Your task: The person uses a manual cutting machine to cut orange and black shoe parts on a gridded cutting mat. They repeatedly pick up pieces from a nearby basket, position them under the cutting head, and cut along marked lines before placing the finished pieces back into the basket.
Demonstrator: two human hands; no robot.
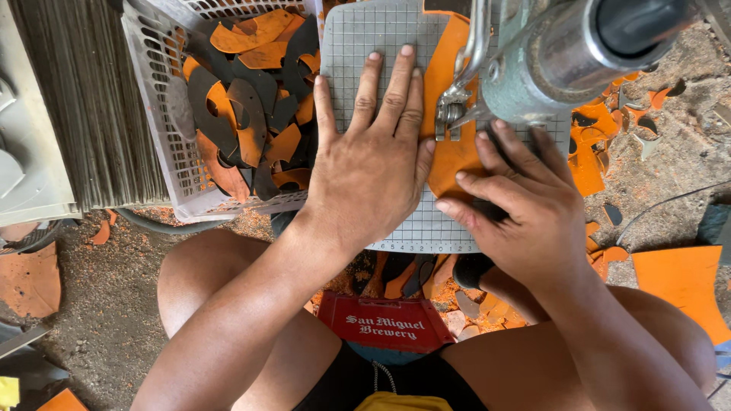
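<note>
My left hand (373, 156) lies flat, fingers spread, on a grey gridded cutting mat (358, 38), its edge touching an orange sheet piece (449, 164). My right hand (518, 205) presses on the same orange piece from the right, fingers curled over something dark beneath it; what that is I cannot tell. Just beyond both hands, the metal presser foot (449, 114) of a grey-green machine head (556, 61) rests on the orange piece.
A white plastic basket (164, 106) at left holds several orange and black cut shapes (251, 99). A stack of dark sheets (91, 99) stands at far left. Orange scraps (609, 129) litter the ground at right. A red crate (384, 323) sits between my knees.
</note>
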